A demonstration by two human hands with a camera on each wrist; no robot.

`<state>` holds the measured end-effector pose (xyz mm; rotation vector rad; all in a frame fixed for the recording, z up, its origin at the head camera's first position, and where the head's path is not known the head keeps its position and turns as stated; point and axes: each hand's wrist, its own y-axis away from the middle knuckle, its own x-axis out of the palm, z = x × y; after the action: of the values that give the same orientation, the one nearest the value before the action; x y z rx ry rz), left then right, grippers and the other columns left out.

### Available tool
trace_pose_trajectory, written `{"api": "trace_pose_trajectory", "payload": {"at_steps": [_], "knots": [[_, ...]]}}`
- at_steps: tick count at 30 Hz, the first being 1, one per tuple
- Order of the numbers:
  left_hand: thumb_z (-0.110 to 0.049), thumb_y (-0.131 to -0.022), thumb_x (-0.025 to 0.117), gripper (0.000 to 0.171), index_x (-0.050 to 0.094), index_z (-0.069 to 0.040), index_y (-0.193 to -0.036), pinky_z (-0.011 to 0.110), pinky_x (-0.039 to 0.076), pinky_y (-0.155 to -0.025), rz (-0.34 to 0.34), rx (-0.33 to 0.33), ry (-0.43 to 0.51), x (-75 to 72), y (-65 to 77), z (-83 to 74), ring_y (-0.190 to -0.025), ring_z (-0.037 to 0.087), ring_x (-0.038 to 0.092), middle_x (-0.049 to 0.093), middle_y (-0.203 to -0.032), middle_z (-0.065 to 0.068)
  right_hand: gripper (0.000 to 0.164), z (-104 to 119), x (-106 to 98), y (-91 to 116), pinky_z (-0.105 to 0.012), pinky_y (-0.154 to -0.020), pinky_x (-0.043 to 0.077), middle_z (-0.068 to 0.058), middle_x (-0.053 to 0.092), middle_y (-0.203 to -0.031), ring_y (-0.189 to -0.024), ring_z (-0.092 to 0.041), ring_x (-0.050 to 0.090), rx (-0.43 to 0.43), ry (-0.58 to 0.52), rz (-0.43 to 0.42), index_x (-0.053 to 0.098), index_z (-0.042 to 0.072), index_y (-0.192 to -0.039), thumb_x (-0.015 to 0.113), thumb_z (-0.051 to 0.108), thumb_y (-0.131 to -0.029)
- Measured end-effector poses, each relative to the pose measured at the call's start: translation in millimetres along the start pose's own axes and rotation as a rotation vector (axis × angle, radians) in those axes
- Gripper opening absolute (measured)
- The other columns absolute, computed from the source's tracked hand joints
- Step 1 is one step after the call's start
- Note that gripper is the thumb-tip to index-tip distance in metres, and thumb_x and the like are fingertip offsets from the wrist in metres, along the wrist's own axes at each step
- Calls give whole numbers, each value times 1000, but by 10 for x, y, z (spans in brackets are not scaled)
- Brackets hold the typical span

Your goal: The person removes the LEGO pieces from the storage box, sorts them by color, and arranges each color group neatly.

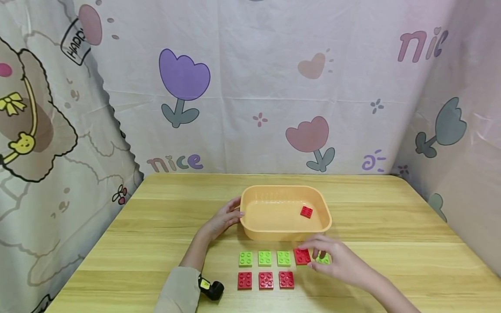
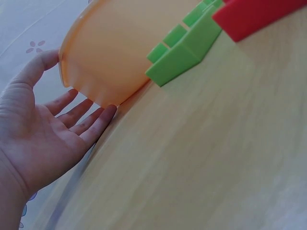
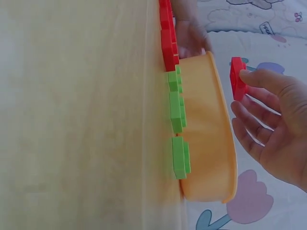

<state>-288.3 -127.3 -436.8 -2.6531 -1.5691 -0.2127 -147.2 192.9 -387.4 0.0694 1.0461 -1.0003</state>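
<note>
My left hand [image 1: 223,221] holds the left end of a pale orange plastic basin [image 1: 274,235]; in the left wrist view its thumb is at the rim and its fingertips are against the outer wall. A red toy building brick [image 3: 237,78] is pinched between the thumb and fingers of my right hand [image 3: 283,112], raised off the table in the right wrist view. Below that hand, partly hidden by its fingers, a green brick [image 1: 323,259] lies on the table. Another red brick [image 1: 306,212] lies inside the basin, toward its right side.
In front of the basin stand a row of green bricks [image 1: 265,258] and, nearer, a row of red bricks [image 1: 266,281]. A black wrist camera [image 1: 212,289] is strapped at my left sleeve. Printed cloth [image 1: 250,87] hangs behind the wooden table [image 1: 164,208].
</note>
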Motion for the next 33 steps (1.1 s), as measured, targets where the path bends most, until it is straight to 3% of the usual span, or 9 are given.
{"api": "trace_pose_trajectory", "payload": {"at_steps": [8, 17, 24, 33], "knots": [[-4, -87, 53, 67, 18, 0, -144, 39, 35, -99, -2, 9, -3, 5, -2, -1, -130, 35, 27, 18, -147, 21, 37, -5, 43, 92, -26, -59, 49, 1, 60, -106, -76, -12, 55, 34, -37, -6, 65, 14, -110, 71, 4, -76], [-4, -88, 52, 66, 18, -3, -145, 40, 34, -100, 0, -7, -9, -3, -3, -3, -131, 33, 27, 19, -148, 19, 34, -59, 108, 225, -25, -63, 49, 2, 59, -106, -78, -7, 54, 120, -88, 20, 64, 13, -110, 71, 8, -77], [-5, -87, 53, 67, 19, -2, -144, 39, 34, -100, 0, 1, -6, -8, -5, 5, -130, 34, 27, 18, -148, 19, 34, -96, 181, 284, -25, -62, 51, -2, 59, -105, -75, -10, 56, 38, -145, -3, 63, 10, -109, 70, 3, -77], [-3, -87, 52, 66, 19, -1, -144, 38, 36, -98, -10, 3, -5, 7, 3, -8, -130, 34, 28, 19, -147, 20, 29, -102, 227, 358, -24, -64, 49, 5, 57, -100, -76, -9, 54, 149, -150, 49, 63, 13, -108, 71, 14, -80]]}}
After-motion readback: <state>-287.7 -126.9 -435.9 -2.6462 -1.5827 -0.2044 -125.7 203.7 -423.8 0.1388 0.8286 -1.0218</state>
